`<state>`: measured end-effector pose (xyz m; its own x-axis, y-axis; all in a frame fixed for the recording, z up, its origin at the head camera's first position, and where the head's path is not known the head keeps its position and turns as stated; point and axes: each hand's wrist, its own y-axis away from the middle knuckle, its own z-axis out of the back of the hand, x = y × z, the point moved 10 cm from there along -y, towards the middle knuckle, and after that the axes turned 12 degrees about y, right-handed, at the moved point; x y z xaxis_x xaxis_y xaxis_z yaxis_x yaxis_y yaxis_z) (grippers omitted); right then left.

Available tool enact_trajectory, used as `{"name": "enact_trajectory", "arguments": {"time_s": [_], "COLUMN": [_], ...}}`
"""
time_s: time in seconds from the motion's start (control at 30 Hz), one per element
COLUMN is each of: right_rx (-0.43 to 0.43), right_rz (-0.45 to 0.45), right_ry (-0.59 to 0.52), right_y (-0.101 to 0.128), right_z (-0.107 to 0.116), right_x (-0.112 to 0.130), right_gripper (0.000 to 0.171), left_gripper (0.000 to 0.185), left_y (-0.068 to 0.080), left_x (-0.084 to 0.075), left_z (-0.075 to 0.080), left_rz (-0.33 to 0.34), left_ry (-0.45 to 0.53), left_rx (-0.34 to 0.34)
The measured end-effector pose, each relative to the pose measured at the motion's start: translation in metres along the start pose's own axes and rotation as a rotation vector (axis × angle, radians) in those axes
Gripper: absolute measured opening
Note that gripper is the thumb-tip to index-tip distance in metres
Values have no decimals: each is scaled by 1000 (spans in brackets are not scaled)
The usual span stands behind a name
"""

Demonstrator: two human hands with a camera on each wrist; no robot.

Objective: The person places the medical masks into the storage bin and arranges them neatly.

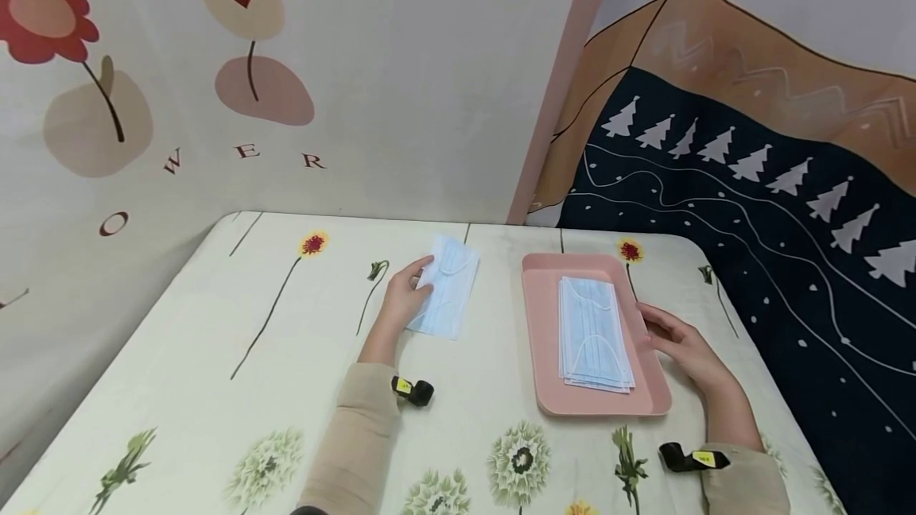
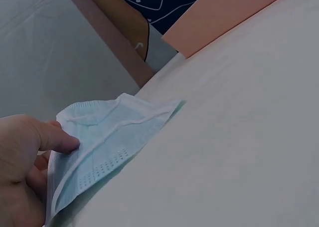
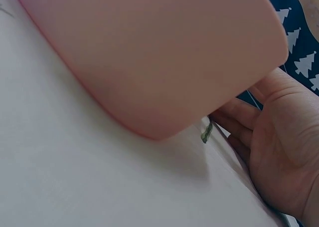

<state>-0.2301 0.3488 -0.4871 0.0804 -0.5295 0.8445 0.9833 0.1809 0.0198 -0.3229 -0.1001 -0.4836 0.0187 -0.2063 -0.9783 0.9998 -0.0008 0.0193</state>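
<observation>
A light blue face mask (image 1: 447, 296) lies on the flowered tablecloth, its near left edge lifted. My left hand (image 1: 404, 296) pinches that edge, with the thumb on top and the fingers beneath; the left wrist view shows the hand (image 2: 25, 152) and the mask (image 2: 114, 137) up close. To the right, a pink tray (image 1: 541, 332) holds a stack of blue masks (image 1: 594, 332). My right hand (image 1: 680, 344) lies beside the tray's right wall with relaxed fingers touching it and holds nothing. In the right wrist view the hand (image 3: 279, 147) sits next to the tray (image 3: 164, 52).
The table (image 1: 215, 388) has a rounded far edge against a wall with a flower print (image 1: 250, 62). A dark blue hanging with white trees (image 1: 773, 205) closes off the right side. The pink tray's corner (image 2: 224, 17) shows in the left wrist view. Black wrist straps sit on both sleeves.
</observation>
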Motion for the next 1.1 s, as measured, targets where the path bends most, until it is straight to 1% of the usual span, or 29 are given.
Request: {"name": "enact_trajectory", "arguments": {"time_s": [0.07, 0.17, 0.3, 0.53, 0.63, 0.73, 0.87, 0.97, 1.1], "right_rx": [0, 1, 2, 3, 0, -3, -4, -3, -2], "right_rz": [0, 3, 6, 13, 16, 21, 28, 33, 44], "right_ry": [-1, -1, 5, 7, 6, 3, 2, -1, -8], "right_y": [0, 0, 0, 1, 1, 1, 1, 1, 2], "right_z": [0, 0, 0, 0, 1, 1, 2, 2, 1], "right_x": [0, 0, 0, 1, 2, 3, 3, 4, 4], "right_gripper": [60, 60, 60, 60, 60, 60, 59, 59, 59], "left_gripper": [53, 54, 55, 53, 51, 50, 50, 51, 52], "left_y": [1, 1, 2, 2, 3, 4, 7, 9, 12], "left_x": [-1, -2, -5, -12, -19, -29, -43, -50, -59], "left_z": [-1, -1, -2, -5, -7, -9, -10, -11, -12], "left_rz": [1, 8, 1, -22, -38, -72, -97, -101, -105], "left_ry": [12, 25, 49, 111, 125, 144, 177, 200, 242], "left_rx": [8, 4, 2, 36, 47, 54, 34, 12, -1]}}
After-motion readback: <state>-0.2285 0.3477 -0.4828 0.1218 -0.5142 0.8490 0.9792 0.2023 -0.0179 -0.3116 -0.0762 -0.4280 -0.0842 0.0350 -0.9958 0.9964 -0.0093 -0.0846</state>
